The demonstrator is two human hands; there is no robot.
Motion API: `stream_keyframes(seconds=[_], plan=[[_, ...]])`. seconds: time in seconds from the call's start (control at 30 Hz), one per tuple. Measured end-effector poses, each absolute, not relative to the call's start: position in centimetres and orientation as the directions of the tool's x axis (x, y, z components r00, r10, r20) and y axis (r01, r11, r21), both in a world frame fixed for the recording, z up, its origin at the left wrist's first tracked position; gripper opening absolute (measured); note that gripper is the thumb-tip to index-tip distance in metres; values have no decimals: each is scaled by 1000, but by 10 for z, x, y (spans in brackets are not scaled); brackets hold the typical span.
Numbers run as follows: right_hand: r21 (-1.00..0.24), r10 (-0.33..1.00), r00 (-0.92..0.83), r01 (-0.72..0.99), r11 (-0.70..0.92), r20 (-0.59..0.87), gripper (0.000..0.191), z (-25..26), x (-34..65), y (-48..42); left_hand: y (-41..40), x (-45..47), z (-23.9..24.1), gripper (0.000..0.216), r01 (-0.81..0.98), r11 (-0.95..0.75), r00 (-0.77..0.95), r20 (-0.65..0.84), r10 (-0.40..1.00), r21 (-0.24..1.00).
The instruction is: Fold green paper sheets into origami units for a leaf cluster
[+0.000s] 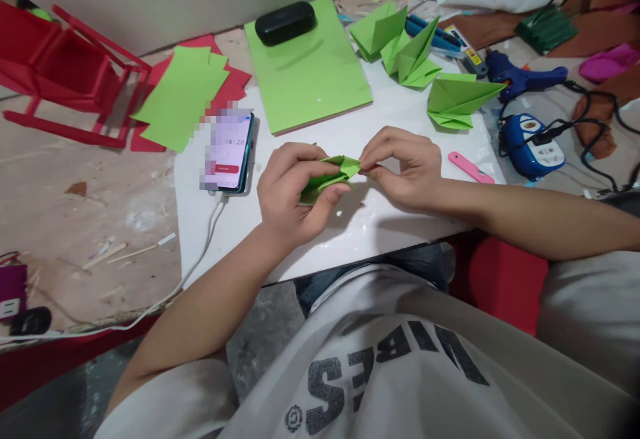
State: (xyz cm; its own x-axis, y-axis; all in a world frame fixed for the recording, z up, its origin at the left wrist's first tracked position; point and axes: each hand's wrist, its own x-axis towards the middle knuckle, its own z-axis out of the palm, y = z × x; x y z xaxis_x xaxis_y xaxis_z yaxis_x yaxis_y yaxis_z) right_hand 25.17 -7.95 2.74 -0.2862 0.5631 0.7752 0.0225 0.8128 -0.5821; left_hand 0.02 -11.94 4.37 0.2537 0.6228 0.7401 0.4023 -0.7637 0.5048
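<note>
A partly folded piece of green paper [327,178] is held above the white board [400,226]. My left hand [295,189] wraps around its left side, thumb below and fingers above, covering part of it. With thumb and forefinger, my right hand [403,162] pinches the paper's right tip. Several folded green paper pieces [463,99] stand on the board's far right part. Beyond my hands lies a stack of green paper [310,72] with a black case [285,22] on top. A pink craft knife [470,167] rests just right of my right hand.
A phone [230,152] with a white cable lies left of my hands. Green sheets [183,96] overlap red ones farther left, near a red chair model [75,72]. At right are a blue glue gun [525,76], a blue power socket [533,146] and black cords.
</note>
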Motion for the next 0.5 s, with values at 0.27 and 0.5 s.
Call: stream_keyframes(seconds=[0.27, 0.5], plan=[[-558, 541, -290, 29, 829, 789, 16, 27, 252, -80, -119, 2, 43, 40, 355, -770, 234, 747, 623, 531], [-515, 492, -280, -12, 857, 825, 19, 23, 251, -78, -121, 5, 50, 26, 297, -800, 217, 779, 589, 522]])
